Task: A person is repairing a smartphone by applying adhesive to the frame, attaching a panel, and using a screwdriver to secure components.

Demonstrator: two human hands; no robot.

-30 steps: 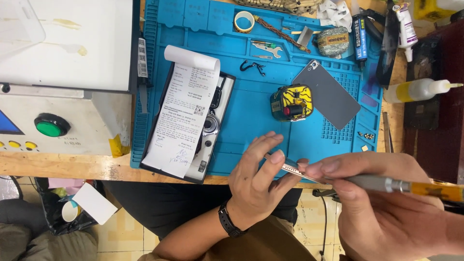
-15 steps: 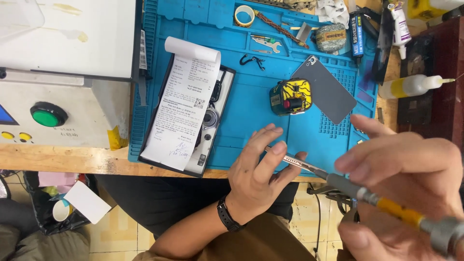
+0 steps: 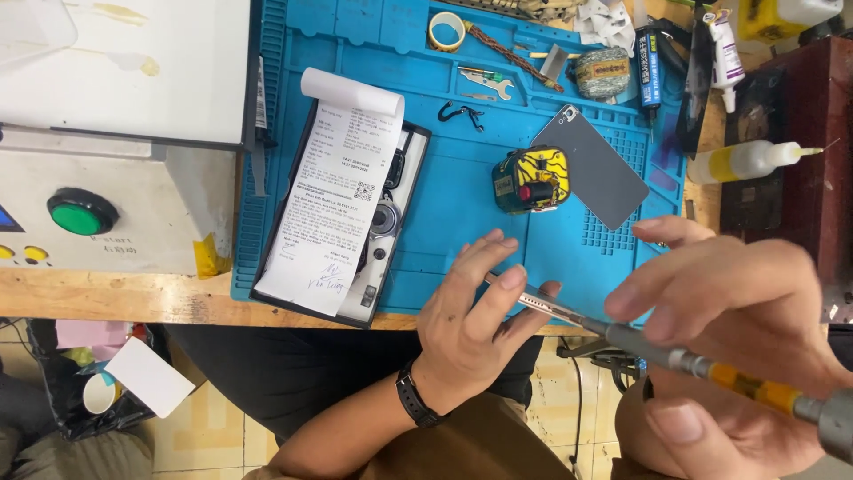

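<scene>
A blue mat (image 3: 462, 196) covers the worktop (image 3: 115, 298), with a grey machine (image 3: 98, 191) at its left. A long paper slip (image 3: 333, 196) lies over a dark tray. Near the mat's near edge, the left hand (image 3: 471, 324) pinches a thin metal phone frame (image 3: 542, 305). The right hand (image 3: 737, 347) is closed round a screwdriver (image 3: 711, 366), whose tip touches the frame.
</scene>
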